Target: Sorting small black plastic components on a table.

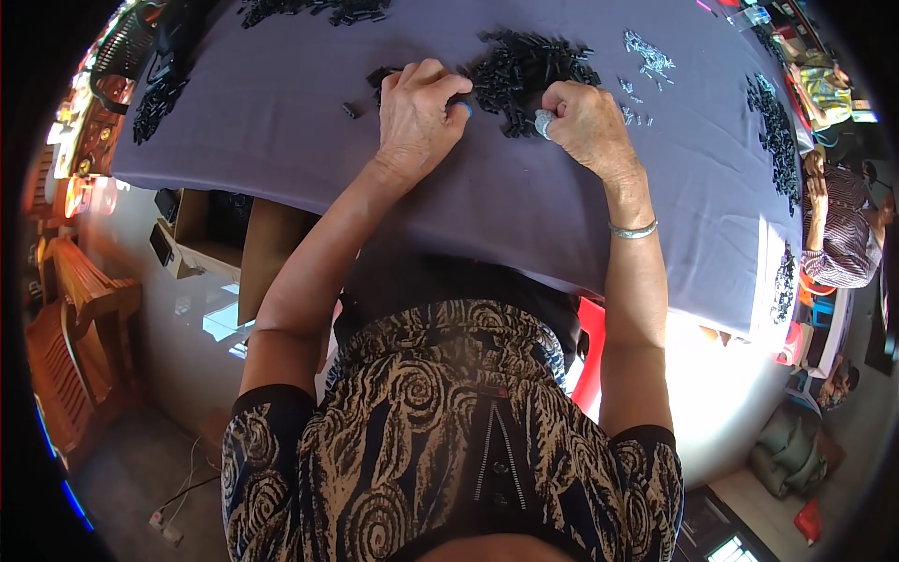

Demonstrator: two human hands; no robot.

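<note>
My left hand (419,117) is closed in a pinch over the purple-grey tablecloth, left of a heap of small black tube-like parts (524,70). A short black part (458,97) shows between its thumb and forefinger, with a bit of blue at the thumb tip. At the heap's near right edge my right hand (590,131) is curled closed. A pale wrap (543,123) is around one of its digits; whatever those fingers hold is hidden. Several loose black parts (351,110) lie beside my left hand. A scatter of small silvery pieces (648,56) lies beyond my right hand.
More black parts lie along the table's far edge (318,9), left corner (161,105) and right edge (773,136). Below the table's left side stands an open cardboard box (211,253). A wooden chair (80,318) is at far left. Another person (843,225) sits at the right.
</note>
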